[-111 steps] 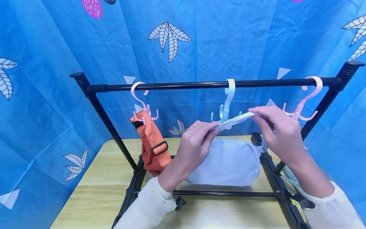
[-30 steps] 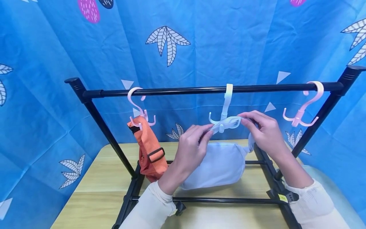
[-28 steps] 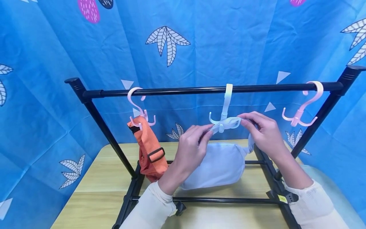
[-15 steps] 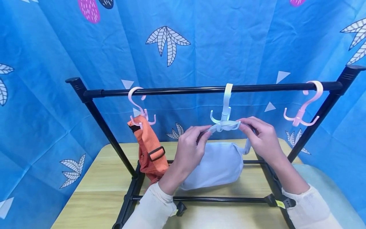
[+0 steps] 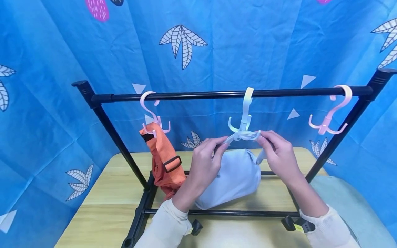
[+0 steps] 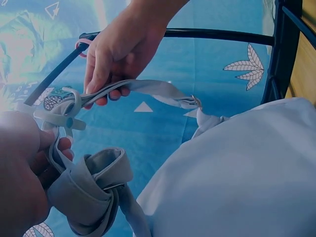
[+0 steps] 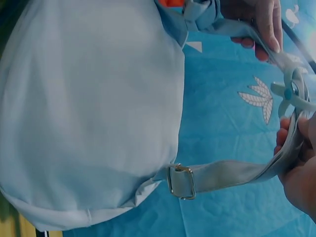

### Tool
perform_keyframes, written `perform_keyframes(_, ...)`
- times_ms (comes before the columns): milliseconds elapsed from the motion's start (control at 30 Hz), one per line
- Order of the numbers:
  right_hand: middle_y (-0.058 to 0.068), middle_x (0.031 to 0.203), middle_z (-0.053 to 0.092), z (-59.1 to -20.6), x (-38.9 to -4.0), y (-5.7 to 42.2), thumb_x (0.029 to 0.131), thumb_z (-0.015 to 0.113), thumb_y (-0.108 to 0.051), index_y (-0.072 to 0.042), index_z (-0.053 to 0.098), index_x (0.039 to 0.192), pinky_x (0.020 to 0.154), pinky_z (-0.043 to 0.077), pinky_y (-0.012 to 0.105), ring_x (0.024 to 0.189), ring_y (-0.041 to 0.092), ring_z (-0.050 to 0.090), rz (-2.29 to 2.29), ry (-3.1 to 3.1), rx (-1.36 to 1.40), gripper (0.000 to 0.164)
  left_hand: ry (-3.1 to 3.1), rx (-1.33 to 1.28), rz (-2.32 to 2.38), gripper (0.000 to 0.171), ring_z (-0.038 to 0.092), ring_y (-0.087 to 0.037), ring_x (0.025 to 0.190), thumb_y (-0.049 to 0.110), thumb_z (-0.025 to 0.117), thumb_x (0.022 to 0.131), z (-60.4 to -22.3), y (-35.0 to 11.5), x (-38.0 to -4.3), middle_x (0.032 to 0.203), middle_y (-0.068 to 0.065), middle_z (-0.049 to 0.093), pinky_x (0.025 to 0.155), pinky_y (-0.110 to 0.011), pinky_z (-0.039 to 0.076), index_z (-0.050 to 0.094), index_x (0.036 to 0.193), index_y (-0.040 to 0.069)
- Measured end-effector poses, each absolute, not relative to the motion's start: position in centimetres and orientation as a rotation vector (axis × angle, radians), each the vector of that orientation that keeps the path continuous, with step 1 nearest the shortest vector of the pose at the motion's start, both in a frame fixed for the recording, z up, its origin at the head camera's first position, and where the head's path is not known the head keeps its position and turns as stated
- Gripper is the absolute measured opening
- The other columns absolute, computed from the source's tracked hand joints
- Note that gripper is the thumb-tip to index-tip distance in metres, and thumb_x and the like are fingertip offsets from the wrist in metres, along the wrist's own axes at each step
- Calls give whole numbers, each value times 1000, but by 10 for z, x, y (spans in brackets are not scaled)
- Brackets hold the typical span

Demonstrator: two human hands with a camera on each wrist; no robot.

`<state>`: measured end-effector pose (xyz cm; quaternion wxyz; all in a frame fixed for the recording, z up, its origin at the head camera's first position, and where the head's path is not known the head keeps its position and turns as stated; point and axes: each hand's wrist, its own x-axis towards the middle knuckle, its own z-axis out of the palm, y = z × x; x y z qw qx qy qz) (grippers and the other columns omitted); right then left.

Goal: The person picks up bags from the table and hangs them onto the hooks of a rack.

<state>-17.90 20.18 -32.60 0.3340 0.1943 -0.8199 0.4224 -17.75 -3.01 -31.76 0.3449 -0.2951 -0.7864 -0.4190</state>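
Left hand [image 5: 204, 160] and right hand [image 5: 279, 155] each pinched the strap [image 6: 153, 89], one either side of the blue hook [image 5: 245, 108] (about equally near it). Held stretch ran left-right across that hook. Bag [image 5: 237, 177] hung below both hands, long axis slanted, right end higher.

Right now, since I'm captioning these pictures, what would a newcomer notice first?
Against the blue curtain, the bright orange bag hangs at left on the rack. Near the middle, beside the light-blue hook, the left hand and right hand pinch the strap of the pale bag.
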Motion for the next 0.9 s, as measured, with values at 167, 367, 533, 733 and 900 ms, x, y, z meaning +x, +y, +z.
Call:
perform_keyframes(167, 16, 109, 75, -326, -170, 194, 104, 60, -7, 0, 70, 128, 84, 46, -2, 94, 0, 65, 1123, -2166, 459, 27, -2040, -762, -1085, 25, 70, -15, 83, 14, 69, 100, -320, -34, -175, 99, -9, 80, 67, -18, 57, 75, 122, 3)
perform_keyframes(367, 19, 115, 74, -326, -163, 187, 104, 59, -5, 2, 68, 131, 91, 44, 0, 103, 32, 72, 1123, -2163, 451, 29, -2052, -750, -1111, 26, 70, -17, 84, 14, 69, 100, -320, -37, -172, 96, -9, 78, 70, -22, 60, 74, 123, 2)
perform_keyframes(533, 19, 118, 72, -329, -160, 184, 104, 58, -3, 1, 67, 133, 93, 44, 2, 107, 36, 70, 1126, -2171, 454, 30, -2060, -727, -1135, 27, 71, -16, 86, 15, 68, 101, -323, -38, -170, 97, -10, 78, 72, -22, 61, 74, 125, 3)
perform_keyframes(733, 16, 120, 71, -331, -155, 182, 103, 59, -2, 0, 67, 134, 94, 43, 0, 110, 29, 68, 1140, -2189, 451, 32, -2079, -699, -1192, 30, 73, -17, 91, 17, 67, 102, -327, -42, -165, 104, -10, 78, 74, -24, 63, 72, 128, 5)
perform_keyframes(900, 13, 119, 72, -333, -151, 181, 101, 62, -1, -1, 68, 133, 95, 46, 2, 108, 16, 67, 1136, -2169, 452, 32, -2105, -676, -1242, 33, 75, -18, 95, 18, 68, 101, -330, -45, -159, 111, -11, 77, 77, -26, 64, 71, 132, 7)
